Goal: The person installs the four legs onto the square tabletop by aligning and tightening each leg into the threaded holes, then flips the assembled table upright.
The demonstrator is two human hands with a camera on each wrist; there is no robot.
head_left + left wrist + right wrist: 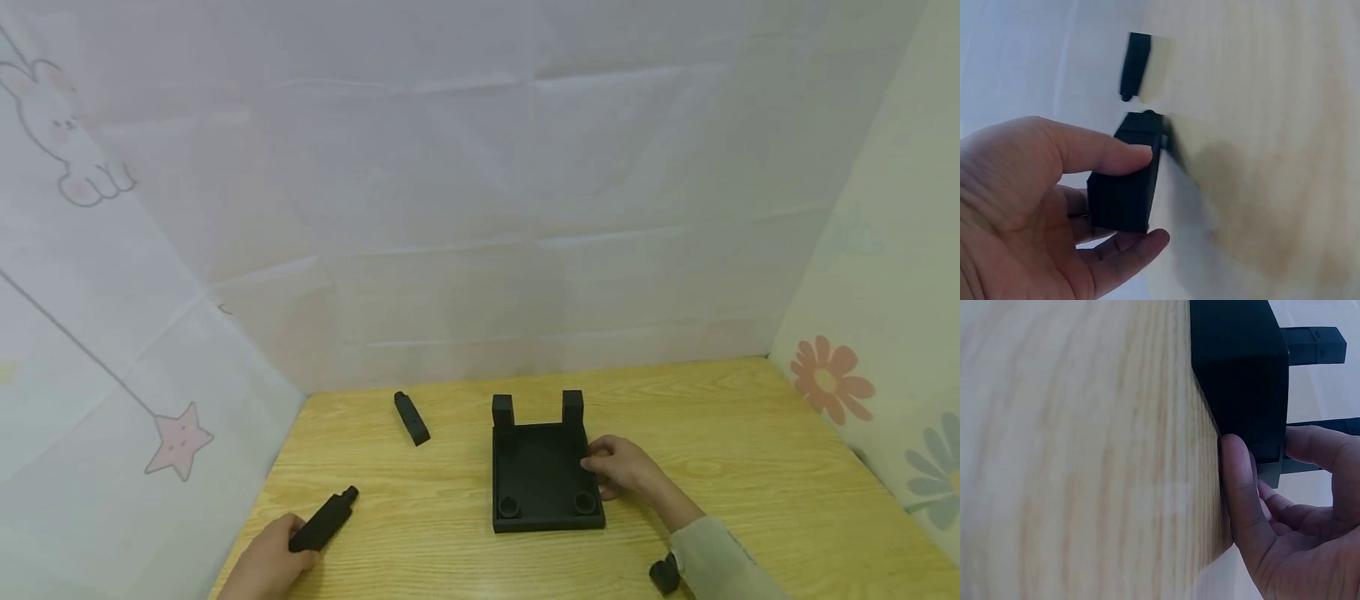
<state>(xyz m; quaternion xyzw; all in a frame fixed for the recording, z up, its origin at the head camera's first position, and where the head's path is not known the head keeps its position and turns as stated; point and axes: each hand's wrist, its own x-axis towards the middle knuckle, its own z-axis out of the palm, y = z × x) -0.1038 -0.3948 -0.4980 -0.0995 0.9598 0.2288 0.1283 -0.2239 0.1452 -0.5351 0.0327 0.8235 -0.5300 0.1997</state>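
In the head view, my left hand (264,560) is at the lower left, gripping a black block-shaped piece with a narrow peg end (324,523). The left wrist view shows the thumb lying along the block's side (1124,200), with the other fingers behind and below it. My right hand (628,469) pinches the right edge of a black square tray-like base (542,462). Two square posts (572,408) stand at the base's far corners, and two round sockets (509,506) sit at its near corners. From the right wrist, fingers show on both sides of the base's wall (1241,394).
A second black peg-ended piece (412,419) lies on the wooden table (720,433) at the back left. Another black piece (664,575) is partly covered by the right sleeve (720,557). Pale printed sheets (480,208) enclose the table's back and sides.
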